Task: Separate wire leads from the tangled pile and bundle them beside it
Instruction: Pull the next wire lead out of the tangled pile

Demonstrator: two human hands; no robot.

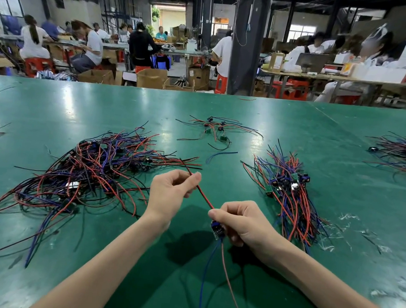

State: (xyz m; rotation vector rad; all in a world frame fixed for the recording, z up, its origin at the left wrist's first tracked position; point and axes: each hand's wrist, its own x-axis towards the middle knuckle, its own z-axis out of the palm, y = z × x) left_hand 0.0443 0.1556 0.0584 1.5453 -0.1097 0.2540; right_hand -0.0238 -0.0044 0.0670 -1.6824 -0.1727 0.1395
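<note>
Separation looks to be the step in hand, with one lead lifted out and stretched between both hands.

On the left of the green desk (43,105) lies the pile (91,170), a loose tangle of red, blue and black wires with small boards caught in it. Just right of it, the left hand (172,189) is raised with its fingers curled, thumb and forefinger pinching the red-and-black end of the lead (204,198). The tip of that wire pokes out past the fingers toward the fringe of the pile, and I cannot tell whether it is clear of the strands there.

The lead runs taut down to the right hand (241,222), whose fingers are closed round a small blue module (215,228). A blue wire and a red one hang from the module toward the near edge.

Further right lies the bundle (291,195), with its wires roughly combed one way and the modules grouped together.

The next move, I'd judge, calls for carrying this lead right and laying it in line with the bundle, module beside the other modules. If the tip is snagged, the left hand would first need to draw it free.
</note>
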